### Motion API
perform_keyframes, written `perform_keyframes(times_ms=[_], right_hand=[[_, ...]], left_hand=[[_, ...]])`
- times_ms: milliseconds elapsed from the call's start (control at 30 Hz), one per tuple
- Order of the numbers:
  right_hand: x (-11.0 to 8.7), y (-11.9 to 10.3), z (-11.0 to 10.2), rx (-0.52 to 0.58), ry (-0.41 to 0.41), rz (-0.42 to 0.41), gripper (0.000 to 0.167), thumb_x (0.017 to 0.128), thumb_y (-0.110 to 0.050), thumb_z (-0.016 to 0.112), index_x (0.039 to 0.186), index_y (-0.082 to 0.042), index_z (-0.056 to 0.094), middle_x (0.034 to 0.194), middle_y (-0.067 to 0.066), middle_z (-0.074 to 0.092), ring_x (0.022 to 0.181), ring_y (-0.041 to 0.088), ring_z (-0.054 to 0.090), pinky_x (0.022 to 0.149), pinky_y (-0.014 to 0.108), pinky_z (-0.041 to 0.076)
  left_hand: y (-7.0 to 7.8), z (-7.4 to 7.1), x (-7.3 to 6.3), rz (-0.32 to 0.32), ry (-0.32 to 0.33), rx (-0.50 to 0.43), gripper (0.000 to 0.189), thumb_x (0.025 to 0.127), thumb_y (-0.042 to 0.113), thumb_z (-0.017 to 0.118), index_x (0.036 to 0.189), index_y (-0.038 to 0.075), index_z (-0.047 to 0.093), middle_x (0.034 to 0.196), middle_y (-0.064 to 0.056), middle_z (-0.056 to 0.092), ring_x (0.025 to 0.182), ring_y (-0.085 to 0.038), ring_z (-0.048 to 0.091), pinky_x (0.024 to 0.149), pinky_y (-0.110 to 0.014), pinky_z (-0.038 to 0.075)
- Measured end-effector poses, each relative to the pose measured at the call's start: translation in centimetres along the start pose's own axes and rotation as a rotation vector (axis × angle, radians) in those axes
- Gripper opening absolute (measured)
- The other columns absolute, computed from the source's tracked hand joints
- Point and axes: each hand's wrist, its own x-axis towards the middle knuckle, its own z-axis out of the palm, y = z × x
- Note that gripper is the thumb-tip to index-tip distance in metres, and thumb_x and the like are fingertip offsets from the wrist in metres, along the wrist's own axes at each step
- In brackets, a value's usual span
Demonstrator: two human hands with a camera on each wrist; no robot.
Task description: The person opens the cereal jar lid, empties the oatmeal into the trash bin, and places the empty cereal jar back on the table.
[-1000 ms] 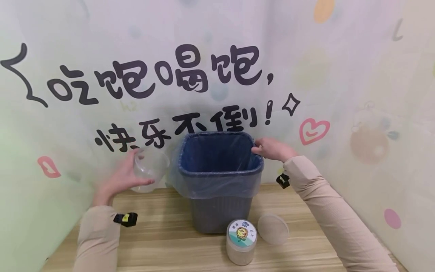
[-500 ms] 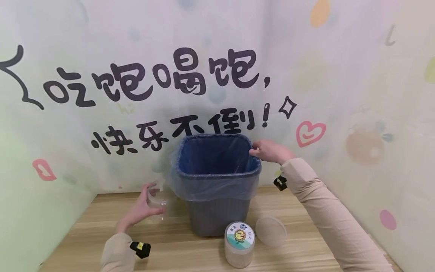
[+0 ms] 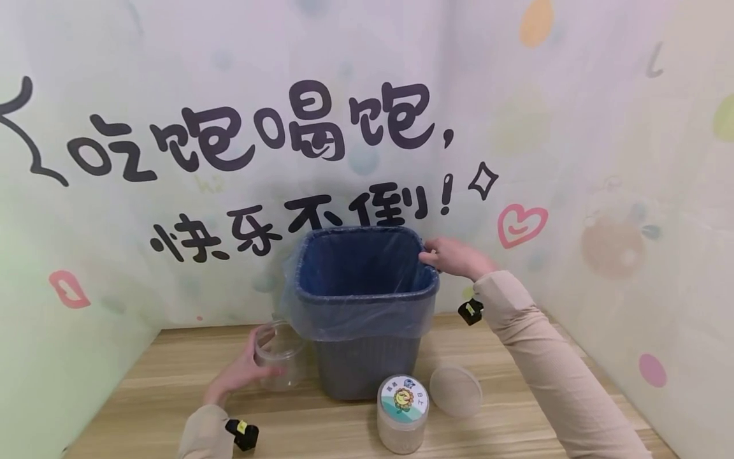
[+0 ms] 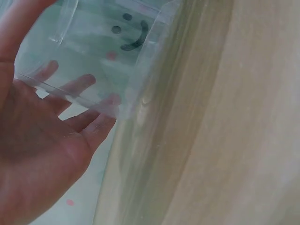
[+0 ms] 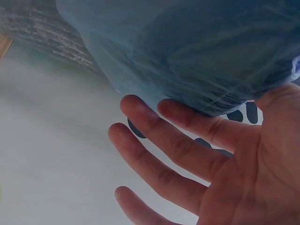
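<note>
Head view: one clear jar (image 3: 288, 362), roughly upright, ring-shaped rim uppermost, at the left of the bin (image 3: 367, 366) and just beside it. Held by the left hand (image 3: 243, 371), thumb on the near side, fingers round the far; the left hand is much the nearer of the two. Contact between the jar's base and the table (image 3: 166, 389): cannot be told.

Right hand (image 3: 455, 256): at the bin's far right edge, pinching rim and bag (image 3: 367, 322) with the thumb inside.

Near side: one jar with a printed top (image 3: 402, 417), upright; one round cloudy disc (image 3: 456, 391) to its right.

Hidden or cut off: the bin's floor; the right thumb's tip, lost in the right wrist view; the jar's upper part, cropped in the left wrist view.
</note>
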Motion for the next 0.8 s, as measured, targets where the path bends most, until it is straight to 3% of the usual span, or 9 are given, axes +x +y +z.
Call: perform_keyframes(times_ms=[167,400,633,800], right_hand=[[0.1,0.2,0.2,0.011,0.018,-0.013,0.021,0.097,-0.015,0.046,0.092,0.001,0.059,0.081,0.010,0.062,0.074,0.022,0.059,0.071,0.038,0.047],[0.1,0.7,0.6,0.022,0.067,-0.022,0.022,0.097,-0.016,0.046,0.089,0.000,0.059,0.082,0.010,0.062,0.074,0.023,0.058,0.070,0.038,0.047],[0.1,0.9,0.9,0.053,0.090,-0.011,0.021,0.096,-0.018,0.045,0.083,-0.004,0.056,0.078,0.007,0.058,0.072,0.021,0.055,0.067,0.034,0.043],[-0.3,1.5,1.1,0.137,0.091,-0.003,0.027,0.098,-0.020,0.044,0.097,0.001,0.060,0.090,0.012,0.062,0.083,0.026,0.057,0.077,0.041,0.047]], left_hand=[[-1.1,-0.3,0.0,0.015,-0.037,-0.066,0.096,0.073,0.003,0.079,0.144,-0.002,0.014,0.141,-0.042,0.024,0.130,-0.058,0.024,0.096,-0.057,0.037],[-0.7,-0.6,0.3,-0.071,-0.088,-0.147,0.100,0.074,0.002,0.078,0.146,0.002,0.008,0.141,-0.046,0.019,0.129,-0.060,0.023,0.082,-0.039,0.050],[0.1,-0.3,0.3,-0.120,-0.062,-0.089,0.102,0.073,0.003,0.079,0.147,0.003,0.009,0.134,-0.047,0.027,0.118,-0.053,0.043,0.081,-0.037,0.048],[0.8,0.1,0.4,-0.113,-0.056,-0.016,0.103,0.071,0.006,0.080,0.145,0.000,0.008,0.129,-0.042,0.030,0.111,-0.046,0.046,0.085,-0.044,0.044]])
